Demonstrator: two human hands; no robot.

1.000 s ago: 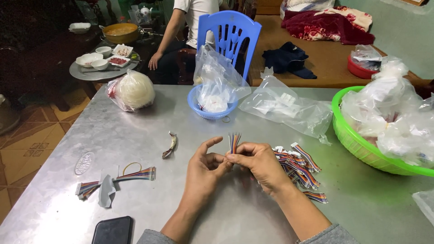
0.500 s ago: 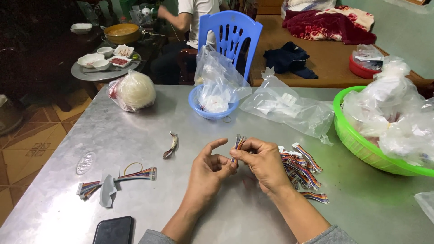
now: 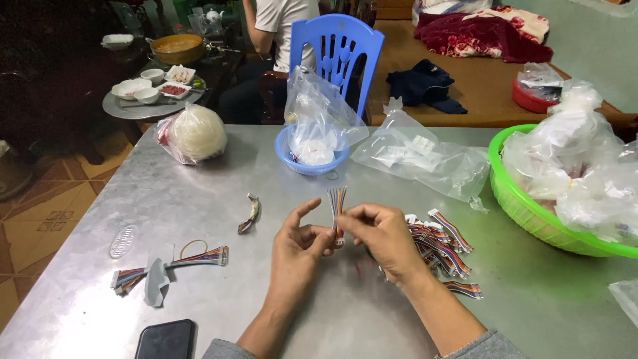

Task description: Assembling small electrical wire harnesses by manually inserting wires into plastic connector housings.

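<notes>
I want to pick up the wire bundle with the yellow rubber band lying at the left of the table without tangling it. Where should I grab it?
Probably at the banded middle of the wire bundle, where the yellow rubber band gathers the strands. It lies flat on the metal table, ends splayed left, so come from above and pinch across its width. Both the left hand and right hand are busy with another cable.

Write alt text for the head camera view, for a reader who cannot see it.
Two hands, left hand and right hand, pinch a small bundle of coloured wires upright above a metal table. More wire bundles lie to the right, near a green basket of plastic bags.
</notes>
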